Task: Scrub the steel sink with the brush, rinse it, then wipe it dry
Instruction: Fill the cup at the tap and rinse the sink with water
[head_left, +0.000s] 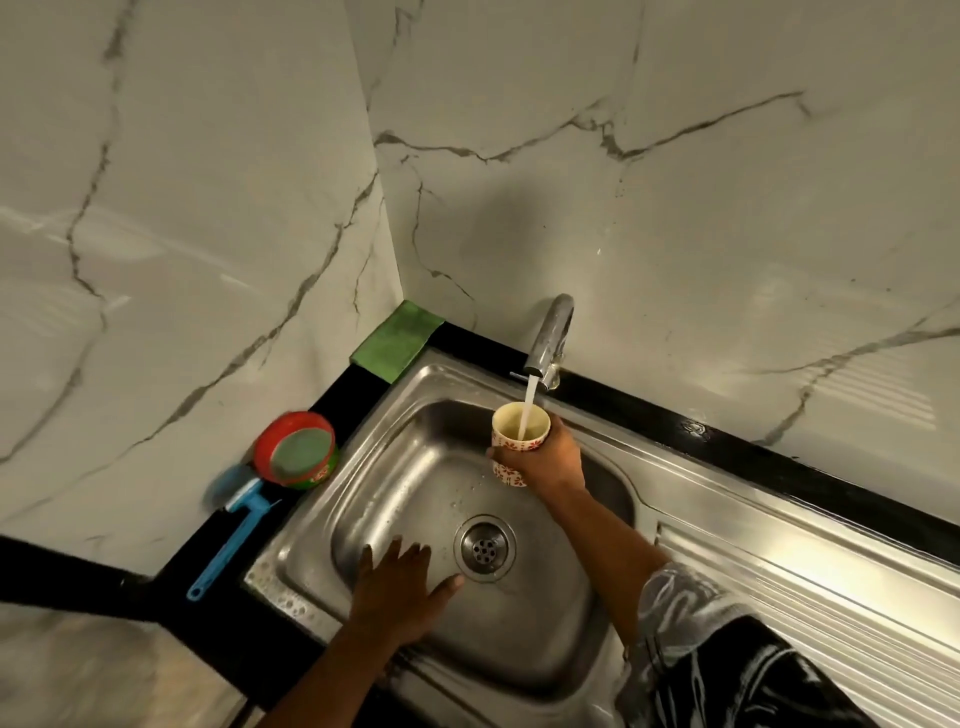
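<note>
White marble-patterned wall panels (675, 208) with grey veins fill the upper frame, meeting at a corner above a black-edged desk (753, 441) and its stainless steel sink (441, 493). At centre, the right hand (545, 457) grips a cream cup (519, 431) with red floral print, holding it upright under the chrome tap (548, 338) as a stream of water (527, 410) runs into it. The left hand (400, 582) lies flat and spread, fingers released, on the wet basin floor just left of the round drain strainer (484, 545). A patterned sleeve (727, 649) shows at lower right, over the ribbed draining board (831, 597). At left of the frame, the blue-handled brush (234, 535) rests on the desk beside the sink, its bristle head next to a red round container (296, 449) with a green scouring pad inside. A folded green cloth (397, 340) sits in the corner behind the sink.
</note>
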